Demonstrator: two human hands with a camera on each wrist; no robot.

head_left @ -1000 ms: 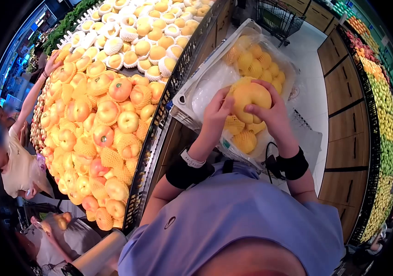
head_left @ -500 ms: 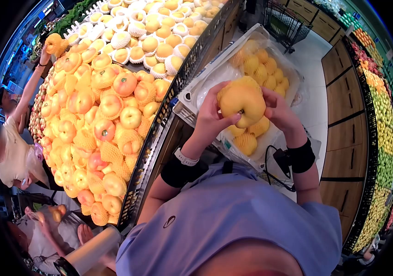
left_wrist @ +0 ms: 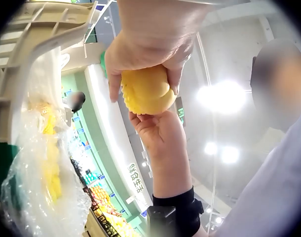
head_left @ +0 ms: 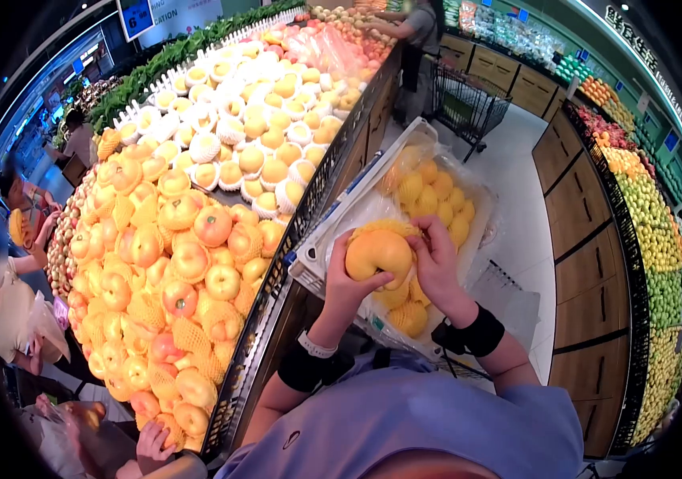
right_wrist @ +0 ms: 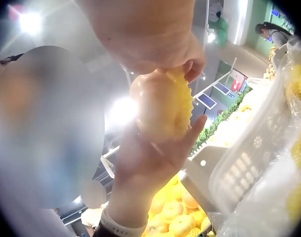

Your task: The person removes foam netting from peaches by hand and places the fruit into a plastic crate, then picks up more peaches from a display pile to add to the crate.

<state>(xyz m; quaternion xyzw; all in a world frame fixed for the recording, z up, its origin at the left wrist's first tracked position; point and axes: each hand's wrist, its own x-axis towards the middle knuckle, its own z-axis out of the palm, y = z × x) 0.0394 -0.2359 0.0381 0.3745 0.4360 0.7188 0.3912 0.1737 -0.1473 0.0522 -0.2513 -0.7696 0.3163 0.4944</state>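
A large round yellow fruit (head_left: 381,257) is held up over the crate, its bare, dimpled side facing the head camera. Around its far side sits a yellow foam net (head_left: 393,227), whose scalloped edge also shows in the right wrist view. My left hand (head_left: 344,286) grips the fruit from the left, thumb across its near face. At the fruit's right, my right hand (head_left: 438,259) pinches the net's edge with curled fingers. Below both hands stands a white plastic crate (head_left: 306,262) holding several netted yellow fruits (head_left: 428,188) under clear plastic.
A sloped display of netted apple-like fruits (head_left: 177,299) lies to the left, behind a black rail (head_left: 277,263). White-netted yellow fruits (head_left: 257,160) adjoin it. Shoppers stand beyond. A shopping cart (head_left: 468,100) is ahead; wooden drawers (head_left: 588,303) line the right.
Both hands and the fruit have shifted left in the head view. My right hand has gone from beside the fruit to the net's edge. The head view has tilted up.
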